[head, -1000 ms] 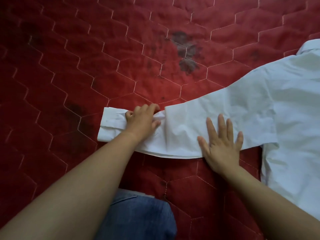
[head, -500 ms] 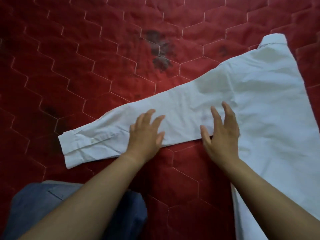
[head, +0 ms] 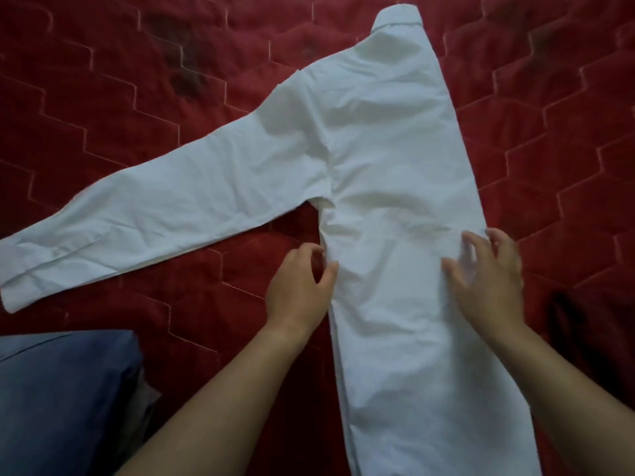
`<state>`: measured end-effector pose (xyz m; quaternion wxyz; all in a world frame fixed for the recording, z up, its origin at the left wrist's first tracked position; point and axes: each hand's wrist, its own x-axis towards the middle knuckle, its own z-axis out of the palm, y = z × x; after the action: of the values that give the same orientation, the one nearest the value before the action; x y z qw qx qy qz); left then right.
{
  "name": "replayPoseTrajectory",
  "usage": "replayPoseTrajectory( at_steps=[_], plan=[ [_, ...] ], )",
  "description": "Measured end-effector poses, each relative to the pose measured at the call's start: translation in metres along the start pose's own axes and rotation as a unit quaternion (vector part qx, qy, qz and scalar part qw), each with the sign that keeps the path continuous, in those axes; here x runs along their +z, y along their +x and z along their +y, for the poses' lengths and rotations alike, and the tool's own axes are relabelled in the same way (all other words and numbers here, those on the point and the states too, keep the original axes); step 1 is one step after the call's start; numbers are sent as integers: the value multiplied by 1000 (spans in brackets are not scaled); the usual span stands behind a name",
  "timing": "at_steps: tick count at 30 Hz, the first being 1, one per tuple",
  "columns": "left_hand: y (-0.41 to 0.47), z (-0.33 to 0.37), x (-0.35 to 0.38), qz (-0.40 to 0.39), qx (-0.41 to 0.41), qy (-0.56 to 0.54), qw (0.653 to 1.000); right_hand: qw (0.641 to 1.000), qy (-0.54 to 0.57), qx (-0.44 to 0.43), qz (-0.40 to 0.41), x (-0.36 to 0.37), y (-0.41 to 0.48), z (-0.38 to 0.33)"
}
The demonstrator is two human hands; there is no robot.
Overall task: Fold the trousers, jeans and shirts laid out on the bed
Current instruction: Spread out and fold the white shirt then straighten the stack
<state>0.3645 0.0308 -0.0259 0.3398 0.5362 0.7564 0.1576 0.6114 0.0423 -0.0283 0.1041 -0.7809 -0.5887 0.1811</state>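
Shirt [head: 395, 173] (white, long-sleeved) lies flat on the red quilted bed [head: 137, 80], its sleeve [head: 154, 214] stretched out leftward. Of the hands, the right hand [head: 488, 280] rests spread-fingered on the shirt's right edge. The left hand [head: 299, 286] curls at the left edge, whether pinching I cannot tell. Blue denim [head: 65, 389] lies lower left.

White shirt [head: 395, 173] flat on red quilted bedspread [head: 103, 97], collar [head: 398, 18] at far end, sleeve [head: 154, 214] extended leftward. Left hand [head: 299, 286] at left edge of shirt body, below armpit, fingers curled; grip on cloth not discernible. Right hand [head: 488, 280] on right edge, fingers spread. Blue denim [head: 62, 389] at lower left.
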Motion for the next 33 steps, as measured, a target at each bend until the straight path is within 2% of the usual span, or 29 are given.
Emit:
replayPoseTrajectory(
  at_steps=[3, 8, 11, 13, 15, 17, 18, 20, 22, 25, 30, 33],
  plan=[
    [-16, 10, 24, 8, -26, -8, 1000, 1000, 7, 7, -12, -5, -7, 27],
    [-26, 11, 37, 19, -49, -20, 998, 993, 85, 65, -47, -13, 4, 49],
    [-32, 14, 40, 41, -69, -43, 996, 995, 57, 64, -46, -18, 3, 53],
    [-43, 19, 45, 62, -68, 19, 996, 997, 19, 52, -54, -19, -8, 54],
    [-53, 22, 52, 77, 16, 151, 985, 999, -3, -10, -31, -18, -21, 45],
    [-53, 23, 55, 33, 115, 244, 963, 993, 11, -113, -31, -15, -29, 28],
    [-50, 20, 56, -6, 130, 265, 955, 985, 17, -163, -49, -11, -31, 19],
    [-41, 10, 55, -66, 102, 259, 958, 970, 24, -226, -90, 0, -30, -2],
    [-37, 4, 45, -38, 96, 213, 971, 962, 28, -250, -107, 11, -25, -23],
    [-26, 0, 9, 43, 89, 139, 985, 960, 33, -254, -112, 27, -18, -61],
    [12, -49, -82, 95, 73, 158, 980, 950, 70, -285, -110, 58, -13, -153],
    [36, -97, -133, 100, -1, 162, 982, 949, 9, -290, -120, 88, -13, -215]
  ],
)
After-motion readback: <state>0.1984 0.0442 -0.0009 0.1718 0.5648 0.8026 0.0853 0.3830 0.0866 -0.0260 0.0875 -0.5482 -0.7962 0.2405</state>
